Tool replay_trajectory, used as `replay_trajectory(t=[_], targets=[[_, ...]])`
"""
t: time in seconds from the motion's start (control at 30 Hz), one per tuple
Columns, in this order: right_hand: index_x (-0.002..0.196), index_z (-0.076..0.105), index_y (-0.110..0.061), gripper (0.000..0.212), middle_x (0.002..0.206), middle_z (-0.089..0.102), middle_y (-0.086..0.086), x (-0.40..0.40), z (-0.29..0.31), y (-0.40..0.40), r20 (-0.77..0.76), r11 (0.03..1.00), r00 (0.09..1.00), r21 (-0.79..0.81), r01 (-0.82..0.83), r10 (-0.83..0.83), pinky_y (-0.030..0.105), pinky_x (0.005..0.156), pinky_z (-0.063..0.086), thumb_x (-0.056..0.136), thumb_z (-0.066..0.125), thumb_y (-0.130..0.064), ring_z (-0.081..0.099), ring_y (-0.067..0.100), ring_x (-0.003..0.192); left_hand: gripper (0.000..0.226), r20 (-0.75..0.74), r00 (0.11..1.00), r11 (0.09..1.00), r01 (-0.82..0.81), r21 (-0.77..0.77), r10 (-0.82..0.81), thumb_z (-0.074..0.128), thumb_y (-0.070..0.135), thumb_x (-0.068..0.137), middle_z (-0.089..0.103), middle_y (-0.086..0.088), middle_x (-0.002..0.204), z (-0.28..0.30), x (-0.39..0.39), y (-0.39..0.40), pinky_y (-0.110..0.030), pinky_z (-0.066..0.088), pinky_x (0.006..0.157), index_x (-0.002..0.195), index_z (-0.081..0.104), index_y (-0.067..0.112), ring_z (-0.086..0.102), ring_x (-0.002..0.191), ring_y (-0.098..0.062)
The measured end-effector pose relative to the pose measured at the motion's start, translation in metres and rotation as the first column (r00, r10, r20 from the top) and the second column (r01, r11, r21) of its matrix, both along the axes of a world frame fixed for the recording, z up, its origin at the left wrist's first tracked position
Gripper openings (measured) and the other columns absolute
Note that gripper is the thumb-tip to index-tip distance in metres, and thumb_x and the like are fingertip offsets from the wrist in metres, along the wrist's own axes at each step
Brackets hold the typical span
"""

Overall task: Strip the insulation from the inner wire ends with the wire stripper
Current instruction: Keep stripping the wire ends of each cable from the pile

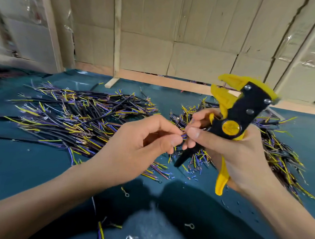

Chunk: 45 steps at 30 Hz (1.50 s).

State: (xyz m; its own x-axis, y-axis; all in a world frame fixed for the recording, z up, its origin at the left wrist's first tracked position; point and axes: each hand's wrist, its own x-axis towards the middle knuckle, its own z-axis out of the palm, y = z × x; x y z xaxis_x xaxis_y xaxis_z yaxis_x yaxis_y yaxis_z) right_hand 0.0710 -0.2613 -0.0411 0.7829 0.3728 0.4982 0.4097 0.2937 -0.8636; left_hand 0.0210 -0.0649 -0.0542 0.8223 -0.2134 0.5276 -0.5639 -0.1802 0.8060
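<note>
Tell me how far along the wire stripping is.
Done, by the look of it: short bits of cut insulation litter the blue mat near the hands. In hand: the left hand pinches a purple wire end, while the right hand holds the yellow-and-black wire stripper, head up, not on the wire. Left: I cannot tell which of the two wire piles is unfinished.

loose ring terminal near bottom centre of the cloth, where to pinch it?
Pinch the ring terminal by its short barrel, coming straight down from above. It appears to lie flat on the blue cloth, so the thin ring offers little to grip; the barrel looks thicker and sticks out right.
</note>
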Motion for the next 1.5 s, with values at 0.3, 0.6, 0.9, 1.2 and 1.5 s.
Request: replay_trajectory(t=[0.3,0.6,0.9,1.2,1.5], targets=[[0.092,0.075,-0.012,0.023,0.078,0.07,0.013,-0.001,-0.007,0.007,-0.081,0.998,0.994,-0.005,0.067,-0.067,0.036,0.069,0.058,0.073,0.08,0.001,0.069,0.032,0.067,0.017,-0.244,0.97,0.977,-0.047,-0.206,-0.004,0.063,0.028,0.087,0.071,-0.009,0.075,0.004,0.004,0.004,-0.016,0.029,0.036,0.085,0.07,0.012,0.048,0.044,-0.014],[0.093,0.072,-0.012,0.02,0.077,0.072,0.006,-0.008,-0.012,0.014,-0.075,0.989,0.987,0.023,0.144,-0.142,0.027,0.065,0.056,0.076,0.077,-0.002,0.069,0.026,0.065,0.02,-0.342,0.938,0.983,-0.007,-0.184,-0.057,0.066,0.033,0.084,0.072,-0.013,0.075,0.006,0.004,0.004,-0.014,0.025,0.039,0.081,0.07,0.014,0.039,0.035,-0.012],[0.096,0.075,-0.018,0.031,0.082,0.068,0.015,-0.002,-0.018,0.015,-0.113,0.99,0.984,0.02,0.138,-0.135,0.04,0.075,0.055,0.069,0.078,-0.004,0.067,0.032,0.072,0.021,-0.418,0.903,0.955,-0.034,-0.296,-0.097,0.063,0.026,0.086,0.072,-0.012,0.072,0.002,0.005,-0.001,-0.011,0.023,0.04,0.083,0.064,0.005,0.04,0.036,-0.009],[0.099,0.075,-0.014,0.032,0.08,0.07,0.013,0.001,-0.021,0.017,-0.167,0.992,0.98,0.049,0.117,-0.108,0.045,0.072,0.057,0.072,0.076,0.004,0.065,0.031,0.067,0.026,-0.259,0.965,0.929,-0.134,-0.344,0.043,0.061,0.027,0.088,0.05,-0.008,0.063,-0.007,0.011,-0.003,-0.015,0.026,0.038,0.09,0.066,0.002,0.03,0.04,-0.011],[0.091,0.073,0.0,0.016,0.078,0.068,0.026,-0.003,-0.021,0.016,-0.312,0.995,0.946,0.069,-0.069,0.087,0.046,0.065,0.056,0.078,0.076,-0.01,0.064,0.037,0.065,0.016,-0.218,0.968,0.893,-0.202,-0.401,0.121,0.067,0.026,0.085,0.057,-0.001,0.061,-0.003,0.015,0.003,-0.017,0.025,0.039,0.081,0.073,0.011,0.032,0.043,-0.015]])
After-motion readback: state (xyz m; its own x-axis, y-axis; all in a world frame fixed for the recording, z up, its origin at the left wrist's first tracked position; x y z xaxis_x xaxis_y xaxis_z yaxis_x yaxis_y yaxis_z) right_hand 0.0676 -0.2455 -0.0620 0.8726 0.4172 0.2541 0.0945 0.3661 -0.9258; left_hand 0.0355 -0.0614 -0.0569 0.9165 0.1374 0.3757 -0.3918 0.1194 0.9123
